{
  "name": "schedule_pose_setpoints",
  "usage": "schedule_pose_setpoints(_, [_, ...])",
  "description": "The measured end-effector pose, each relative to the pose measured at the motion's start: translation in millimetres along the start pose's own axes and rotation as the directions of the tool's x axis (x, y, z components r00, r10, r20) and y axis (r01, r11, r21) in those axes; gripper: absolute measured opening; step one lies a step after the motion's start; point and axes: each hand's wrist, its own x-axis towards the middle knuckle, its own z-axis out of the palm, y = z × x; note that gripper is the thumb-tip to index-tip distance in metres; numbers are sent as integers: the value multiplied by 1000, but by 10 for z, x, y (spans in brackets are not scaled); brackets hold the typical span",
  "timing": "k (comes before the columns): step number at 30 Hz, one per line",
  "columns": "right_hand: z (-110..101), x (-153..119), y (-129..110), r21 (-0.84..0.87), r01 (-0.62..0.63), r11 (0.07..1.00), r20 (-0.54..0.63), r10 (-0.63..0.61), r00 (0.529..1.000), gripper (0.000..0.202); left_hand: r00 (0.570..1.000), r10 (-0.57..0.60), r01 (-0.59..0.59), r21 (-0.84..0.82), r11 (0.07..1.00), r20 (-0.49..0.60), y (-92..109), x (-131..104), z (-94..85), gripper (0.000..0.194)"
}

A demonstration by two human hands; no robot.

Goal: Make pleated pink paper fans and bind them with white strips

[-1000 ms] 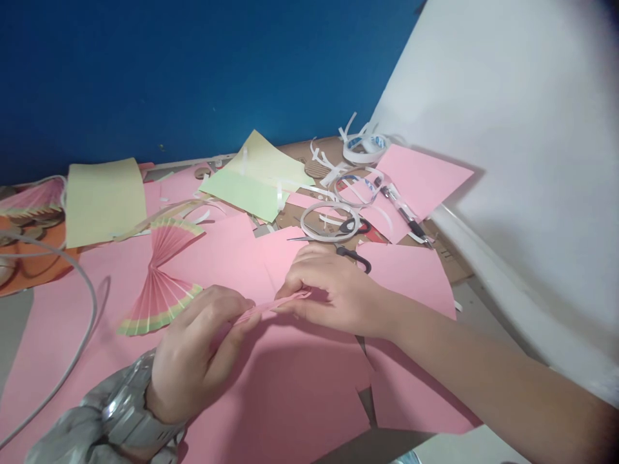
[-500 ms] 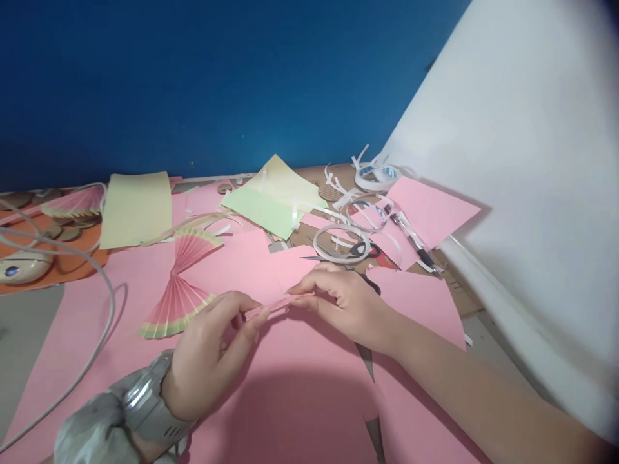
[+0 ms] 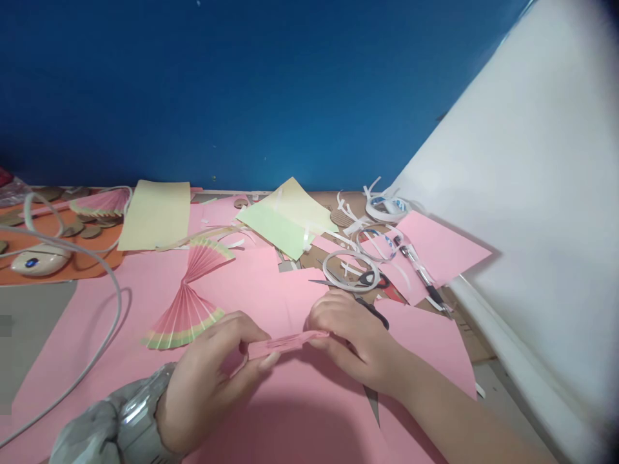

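A narrow, folded pink paper strip [image 3: 289,343] is held between my two hands over large pink paper [image 3: 251,277]. My left hand [image 3: 217,370] pinches its left end between thumb and fingers. Its right end is in the grip of my right hand [image 3: 360,335], fingers curled around it. Left of the strip lies a pleated pink fan [image 3: 186,309] with a yellow and green edge. Black-handled scissors [image 3: 374,312] lie partly under my right hand, their blade showing below it.
Behind my hands are a green-yellow sheet [image 3: 290,219], tape rolls [image 3: 387,207], a second pair of scissors [image 3: 370,279] and a pen [image 3: 423,274]. At the left, a white mouse [image 3: 41,260] and a cable [image 3: 113,322] lie near coins.
The view has tilted up, so the table contents appear lower. The pink strip has turned, showing more of its layered folded side. Both hands still hold it.
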Motion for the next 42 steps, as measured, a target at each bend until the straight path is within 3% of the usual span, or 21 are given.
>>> schedule_pose_setpoints(6, [69, 27, -6, 49, 124, 991, -13, -123, 992, 27, 1000, 9, -8, -35, 999, 26, 40, 19, -20, 21])
schedule_pose_setpoints(11, [94, 45, 35, 40, 154, 987, 23, -155, 988, 35, 994, -28, 41, -123, 992, 108, 33, 23, -12, 2])
schedule_pose_setpoints(15, [135, 36, 40, 47, 167, 985, 64, -170, 983, 34, 985, 12, 10, -127, 992, 173, 33, 51, -2, 5])
schedule_pose_setpoints(19, [185, 11, 9, 95, 138, 986, 75, -145, 987, 36, 978, -9, 42, -154, 987, 207, 43, 64, 1, 6])
schedule_pose_setpoints(26, [145, 29, -25, 172, 65, 983, 51, -75, 996, 32, 952, -181, 221, -143, 965, 248, 29, 68, -8, 15])
schedule_pose_setpoints(33, [98, -7, -37, 118, -62, 991, 37, 58, 998, 28, 902, -308, 372, -184, 910, 302, 11, 89, -25, 21])
schedule_pose_setpoints(39, [129, -21, -17, 143, -31, 989, 36, 26, 999, 23, 873, -304, 448, -377, 811, 382, 4, 117, -3, 20])
schedule_pose_setpoints(42, [105, -7, 7, 156, -30, 987, 25, 27, 999, 20, 890, -306, 426, -378, 822, 338, -1, 109, -4, 17])
